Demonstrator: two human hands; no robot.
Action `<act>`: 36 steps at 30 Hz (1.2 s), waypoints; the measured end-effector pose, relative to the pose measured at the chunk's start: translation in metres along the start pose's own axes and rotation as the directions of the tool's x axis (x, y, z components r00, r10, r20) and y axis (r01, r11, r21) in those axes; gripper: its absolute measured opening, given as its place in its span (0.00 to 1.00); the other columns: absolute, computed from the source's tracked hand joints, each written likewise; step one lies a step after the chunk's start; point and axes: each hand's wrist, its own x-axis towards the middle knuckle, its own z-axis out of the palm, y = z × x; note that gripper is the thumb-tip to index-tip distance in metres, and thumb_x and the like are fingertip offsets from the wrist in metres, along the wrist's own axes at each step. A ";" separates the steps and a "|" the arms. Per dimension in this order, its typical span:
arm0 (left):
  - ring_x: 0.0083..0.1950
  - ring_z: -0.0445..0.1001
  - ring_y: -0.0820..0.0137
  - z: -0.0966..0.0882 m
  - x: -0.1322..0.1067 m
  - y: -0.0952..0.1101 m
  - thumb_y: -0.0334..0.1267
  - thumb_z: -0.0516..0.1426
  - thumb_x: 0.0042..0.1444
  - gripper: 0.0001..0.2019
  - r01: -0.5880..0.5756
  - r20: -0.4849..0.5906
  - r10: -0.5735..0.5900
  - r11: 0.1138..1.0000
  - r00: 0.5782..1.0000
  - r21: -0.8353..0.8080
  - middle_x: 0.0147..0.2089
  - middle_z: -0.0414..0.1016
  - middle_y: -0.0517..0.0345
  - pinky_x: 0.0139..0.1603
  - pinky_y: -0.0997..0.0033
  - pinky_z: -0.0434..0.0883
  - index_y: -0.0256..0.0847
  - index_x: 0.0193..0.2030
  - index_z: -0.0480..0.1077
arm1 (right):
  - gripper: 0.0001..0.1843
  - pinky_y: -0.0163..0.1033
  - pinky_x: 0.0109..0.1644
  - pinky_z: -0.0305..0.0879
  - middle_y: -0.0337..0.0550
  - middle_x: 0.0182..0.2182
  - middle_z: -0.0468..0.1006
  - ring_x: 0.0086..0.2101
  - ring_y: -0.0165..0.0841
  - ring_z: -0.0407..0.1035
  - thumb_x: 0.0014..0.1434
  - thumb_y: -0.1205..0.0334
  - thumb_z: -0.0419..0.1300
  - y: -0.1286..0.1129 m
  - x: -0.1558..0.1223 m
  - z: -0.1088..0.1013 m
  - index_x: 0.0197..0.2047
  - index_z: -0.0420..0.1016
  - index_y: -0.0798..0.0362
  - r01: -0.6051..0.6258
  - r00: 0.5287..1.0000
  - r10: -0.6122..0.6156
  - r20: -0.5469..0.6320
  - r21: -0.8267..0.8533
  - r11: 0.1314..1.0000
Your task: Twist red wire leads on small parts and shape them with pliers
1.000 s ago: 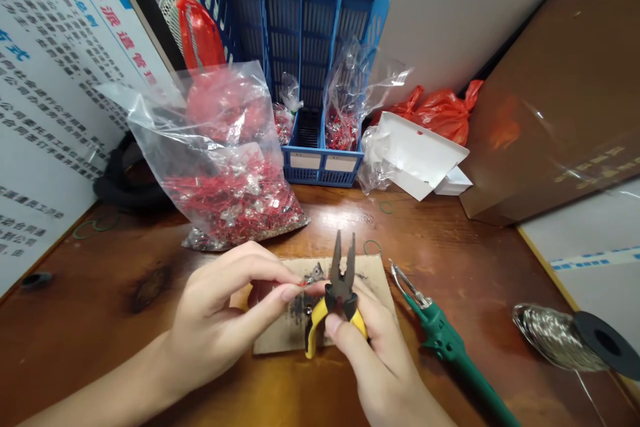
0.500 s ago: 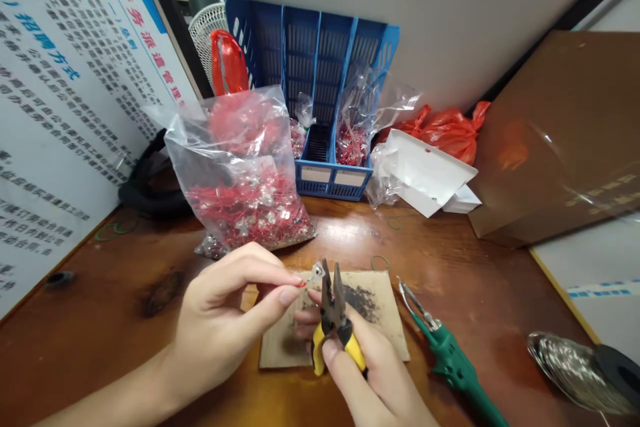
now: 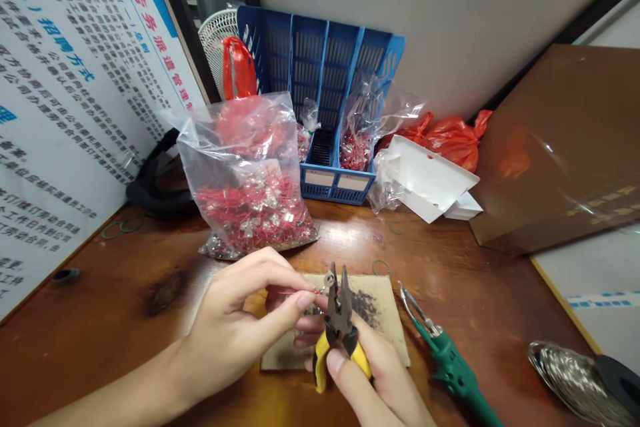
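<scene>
Between thumb and forefinger, my left hand (image 3: pixel 250 313) pinches a small metal terminal (image 3: pixel 329 279) with a short red wire. The terminal's tip lies right beside the plier jaws; whether they touch I cannot tell. My right hand (image 3: pixel 373 367) grips yellow-and-black pliers (image 3: pixel 341 320), their jaws pointing up and slightly apart. Both hands hover over a piece of cardboard (image 3: pixel 395 330) with dark smudges on it. Behind my left hand stands a clear plastic bag (image 3: pixel 250 200) full of red wires with metal ends.
A green soldering iron (image 3: pixel 453 363) lies right of the cardboard, with a coil of solder wire (image 3: pixel 570 373) farther right. At the back are a blue divided rack (image 3: pixel 337 190), a white box (image 3: pixel 433 177) and red bags (image 3: pixel 453 140). A large brown carton (image 3: pixel 560 147) stands at right.
My left hand has shifted slightly right with the terminal, which now sits closer against the plier jaws. The pliers have moved a little right and down in view; the whole view has shifted slightly.
</scene>
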 end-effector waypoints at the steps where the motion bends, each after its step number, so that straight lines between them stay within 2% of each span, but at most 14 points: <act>1: 0.36 0.77 0.77 0.000 0.000 0.000 0.24 0.63 0.65 0.10 0.001 0.007 -0.001 1.000 1.000 -0.002 0.38 0.79 0.63 0.37 0.80 0.74 0.45 0.45 0.79 | 0.29 0.58 0.64 0.73 0.44 0.61 0.81 0.60 0.53 0.75 0.64 0.39 0.66 0.002 0.000 0.000 0.67 0.78 0.31 0.011 1.000 -0.011 -0.006 -0.019 1.000; 4: 0.35 0.77 0.78 0.000 -0.001 -0.002 0.24 0.63 0.64 0.11 -0.002 0.015 0.002 1.000 1.000 -0.008 0.38 0.79 0.64 0.37 0.82 0.74 0.45 0.45 0.79 | 0.28 0.60 0.69 0.68 0.45 0.60 0.82 0.59 0.52 0.76 0.65 0.42 0.65 0.005 -0.001 0.000 0.67 0.78 0.33 0.037 0.999 -0.040 -0.036 -0.063 0.997; 7: 0.34 0.76 0.79 0.001 -0.001 -0.001 0.24 0.63 0.64 0.10 0.012 0.015 -0.012 1.000 1.000 -0.023 0.37 0.79 0.65 0.35 0.82 0.73 0.46 0.45 0.79 | 0.27 0.56 0.67 0.71 0.46 0.59 0.82 0.58 0.50 0.77 0.67 0.47 0.62 0.000 0.000 0.001 0.68 0.78 0.36 0.081 0.995 -0.088 -0.045 -0.134 0.988; 10: 0.32 0.76 0.78 0.001 0.001 0.003 0.25 0.64 0.64 0.10 0.038 0.047 -0.036 0.998 0.998 -0.050 0.36 0.81 0.65 0.33 0.83 0.73 0.45 0.43 0.79 | 0.27 0.51 0.69 0.70 0.41 0.64 0.79 0.64 0.49 0.72 0.67 0.55 0.60 -0.012 0.001 0.002 0.68 0.78 0.35 0.164 0.984 -0.177 -0.022 -0.279 0.946; 14: 0.29 0.74 0.79 0.000 0.004 0.010 0.23 0.63 0.61 0.09 0.035 0.101 -0.033 0.999 0.994 -0.022 0.33 0.80 0.64 0.31 0.83 0.71 0.42 0.38 0.79 | 0.31 0.46 0.73 0.66 0.30 0.65 0.78 0.68 0.42 0.69 0.66 0.61 0.59 -0.016 0.000 0.001 0.70 0.74 0.29 0.172 0.980 -0.198 -0.029 -0.381 0.909; 18: 0.28 0.71 0.79 -0.001 0.004 0.010 0.23 0.63 0.60 0.07 0.037 0.108 -0.039 0.999 0.993 0.022 0.30 0.75 0.63 0.30 0.83 0.69 0.39 0.35 0.79 | 0.31 0.47 0.73 0.64 0.33 0.65 0.78 0.67 0.41 0.70 0.67 0.62 0.59 -0.005 0.000 -0.002 0.71 0.73 0.33 0.219 0.968 -0.250 -0.012 -0.441 0.870; 22: 0.26 0.68 0.79 -0.001 0.004 0.009 0.24 0.64 0.60 0.07 0.032 0.104 -0.035 0.999 0.994 0.038 0.26 0.71 0.63 0.28 0.82 0.67 0.38 0.32 0.77 | 0.33 0.42 0.69 0.69 0.30 0.65 0.77 0.65 0.38 0.72 0.68 0.61 0.59 0.005 0.005 -0.007 0.73 0.69 0.29 0.366 0.915 -0.401 0.034 -0.486 0.793; 25: 0.24 0.67 0.80 -0.001 0.005 0.011 0.23 0.64 0.60 0.08 0.008 0.093 -0.012 0.999 0.996 0.042 0.25 0.70 0.64 0.27 0.82 0.66 0.38 0.32 0.78 | 0.32 0.40 0.66 0.71 0.30 0.67 0.75 0.65 0.38 0.73 0.69 0.61 0.58 0.007 0.009 -0.009 0.73 0.68 0.30 0.419 0.880 -0.474 0.040 -0.538 0.732; 29: 0.24 0.68 0.79 -0.004 0.003 0.011 0.24 0.64 0.59 0.07 0.013 0.097 -0.019 0.998 0.995 0.059 0.26 0.70 0.64 0.27 0.81 0.66 0.38 0.32 0.78 | 0.32 0.39 0.65 0.72 0.35 0.66 0.76 0.64 0.40 0.74 0.68 0.62 0.59 0.004 0.007 -0.010 0.73 0.70 0.35 0.427 0.872 -0.486 0.057 -0.574 0.699; 32: 0.25 0.67 0.79 -0.004 0.002 0.010 0.25 0.63 0.59 0.07 0.035 0.102 -0.042 0.997 0.994 0.070 0.26 0.69 0.64 0.27 0.80 0.65 0.39 0.32 0.77 | 0.32 0.39 0.66 0.71 0.36 0.67 0.75 0.65 0.40 0.72 0.69 0.63 0.59 0.000 0.003 -0.008 0.74 0.69 0.36 0.372 0.898 -0.439 0.028 -0.581 0.724; 36: 0.25 0.66 0.79 -0.001 0.002 0.009 0.24 0.63 0.59 0.08 0.018 0.094 -0.026 0.996 0.995 0.082 0.26 0.68 0.65 0.28 0.80 0.65 0.39 0.32 0.74 | 0.37 0.44 0.70 0.67 0.35 0.69 0.74 0.67 0.38 0.70 0.69 0.68 0.57 -0.001 0.003 -0.008 0.78 0.61 0.35 0.370 0.915 -0.393 0.089 -0.568 0.735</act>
